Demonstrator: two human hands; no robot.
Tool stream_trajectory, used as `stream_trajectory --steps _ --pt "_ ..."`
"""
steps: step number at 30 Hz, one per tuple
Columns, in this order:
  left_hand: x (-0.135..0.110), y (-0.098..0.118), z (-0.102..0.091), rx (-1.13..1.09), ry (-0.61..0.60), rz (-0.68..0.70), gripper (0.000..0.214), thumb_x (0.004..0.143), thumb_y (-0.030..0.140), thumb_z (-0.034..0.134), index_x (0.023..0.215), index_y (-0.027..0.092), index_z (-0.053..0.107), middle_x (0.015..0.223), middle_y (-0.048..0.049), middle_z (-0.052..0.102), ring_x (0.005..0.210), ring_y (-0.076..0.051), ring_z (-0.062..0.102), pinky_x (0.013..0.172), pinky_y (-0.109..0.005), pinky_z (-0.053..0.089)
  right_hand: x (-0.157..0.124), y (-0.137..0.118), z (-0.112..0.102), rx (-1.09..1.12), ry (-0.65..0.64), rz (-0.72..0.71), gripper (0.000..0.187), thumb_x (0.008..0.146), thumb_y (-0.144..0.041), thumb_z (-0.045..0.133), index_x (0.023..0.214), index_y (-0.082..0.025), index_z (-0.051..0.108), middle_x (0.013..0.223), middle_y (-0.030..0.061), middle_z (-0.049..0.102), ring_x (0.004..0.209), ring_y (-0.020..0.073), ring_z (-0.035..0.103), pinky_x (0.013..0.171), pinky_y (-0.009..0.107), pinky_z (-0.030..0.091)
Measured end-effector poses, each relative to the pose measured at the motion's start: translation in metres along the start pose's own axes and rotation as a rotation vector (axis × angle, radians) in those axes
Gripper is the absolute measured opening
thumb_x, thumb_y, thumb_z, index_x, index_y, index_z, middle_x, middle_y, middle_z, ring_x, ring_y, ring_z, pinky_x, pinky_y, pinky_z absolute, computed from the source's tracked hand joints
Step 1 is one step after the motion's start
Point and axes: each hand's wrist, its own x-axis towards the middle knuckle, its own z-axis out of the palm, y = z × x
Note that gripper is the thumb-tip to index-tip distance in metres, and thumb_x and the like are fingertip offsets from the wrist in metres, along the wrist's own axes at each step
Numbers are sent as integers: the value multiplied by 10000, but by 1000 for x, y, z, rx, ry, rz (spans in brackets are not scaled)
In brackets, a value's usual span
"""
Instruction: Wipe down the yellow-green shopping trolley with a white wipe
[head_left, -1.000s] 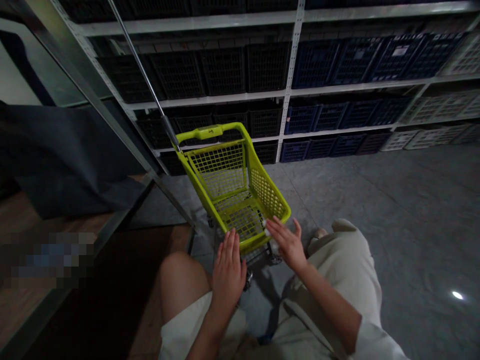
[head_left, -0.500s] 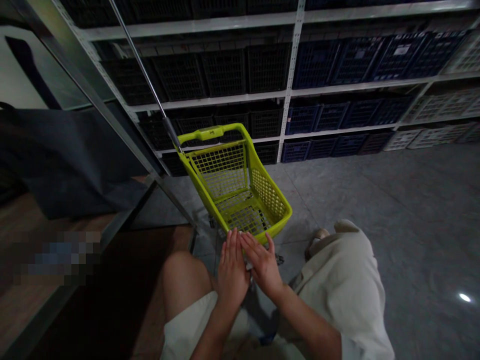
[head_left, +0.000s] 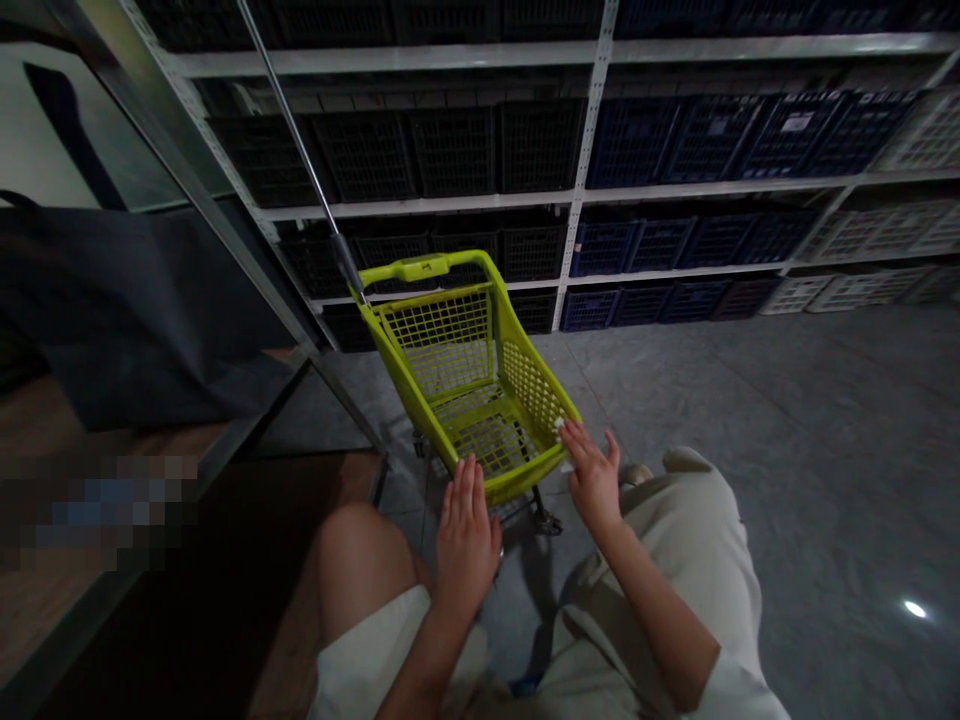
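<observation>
A small yellow-green plastic shopping cart (head_left: 480, 400) stands on the floor in front of my knees, its handle on the far side. My left hand (head_left: 466, 530) lies flat and open on the cart's near rim, fingers together. My right hand (head_left: 592, 475) rests on the near right corner of the rim, fingers spread. It presses a small white cloth (head_left: 559, 427) against the plastic, and the cloth peeks out by the fingertips. The basket has nothing in it.
A metal shelf rack (head_left: 577, 190) filled with dark and blue plastic crates spans the back. A thin metal rod (head_left: 300, 150) leans down to the cart's left handle end. A slanted metal frame (head_left: 225, 240) and a dark cloth (head_left: 135, 310) are on the left. Grey floor (head_left: 787, 430) lies on the right.
My right hand with the cloth slid along the near rim from the right corner to the middle beside my left hand, then back out to the right corner. My left hand stayed put.
</observation>
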Motion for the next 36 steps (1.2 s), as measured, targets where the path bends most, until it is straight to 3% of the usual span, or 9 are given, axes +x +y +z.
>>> stream_trajectory --steps 5,8,11,14,20,25,31,33,36 --pt "-2 -2 5 13 2 -1 798 865 126 505 1560 73 116 1608 -198 284 1519 -290 182 1197 -489 319 -17 -84 16 120 -79 -124 818 653 30 401 1433 -213 454 1465 70 541 1398 172 443 1226 467 26" --pt "-3 -5 8 14 22 9 821 852 118 496 1564 76 89 1595 -199 312 1516 -283 197 1193 -488 325 -21 -111 19 169 -151 -193 802 682 21 398 1456 -184 430 1482 69 520 1417 149 411 1232 407 52" --pt "-3 -6 7 31 18 15 797 862 106 485 1565 89 109 1592 -186 328 1510 -279 223 1192 -482 327 -18 -97 15 158 -190 -296 809 699 13 393 1481 -196 400 1489 64 511 1427 149 396 1235 436 25" --pt "-2 -6 4 45 9 12 766 873 97 486 1560 98 148 1596 -176 326 1503 -283 247 1188 -476 335 -10 -47 4 80 -173 -337 834 697 20 382 1491 -236 389 1485 53 517 1435 163 387 1227 496 18" --pt "1 -4 4 39 5 18 778 887 122 509 1562 86 125 1593 -181 328 1497 -290 262 1179 -483 351 8 40 -13 -88 -55 -96 843 649 20 407 1435 -278 473 1444 29 563 1418 213 419 1204 554 93" --pt "1 -1 3 32 10 6 810 877 115 512 1568 86 89 1607 -187 294 1507 -293 228 1182 -488 347 -6 -10 6 -22 20 36 839 636 21 379 1422 -254 477 1459 46 547 1393 194 455 1208 541 26" --pt "-2 -5 10 53 30 16 795 875 94 452 1572 95 69 1604 -181 305 1517 -275 192 1188 -479 337 -31 -110 25 163 -46 -105 843 650 20 373 1455 -224 433 1469 46 536 1420 141 408 1226 444 -6" --pt "-3 -6 11 54 39 15 797 868 74 431 1575 114 66 1601 -167 319 1515 -260 203 1190 -468 336 -32 -115 24 183 -75 -172 836 668 17 378 1473 -208 407 1476 50 528 1425 129 396 1229 423 -12" --pt "-2 -7 9 50 16 17 800 873 92 457 1576 112 76 1608 -163 305 1514 -262 212 1193 -465 329 -25 -84 15 142 -107 -301 840 676 24 375 1476 -231 402 1471 38 535 1426 130 394 1225 448 -47"
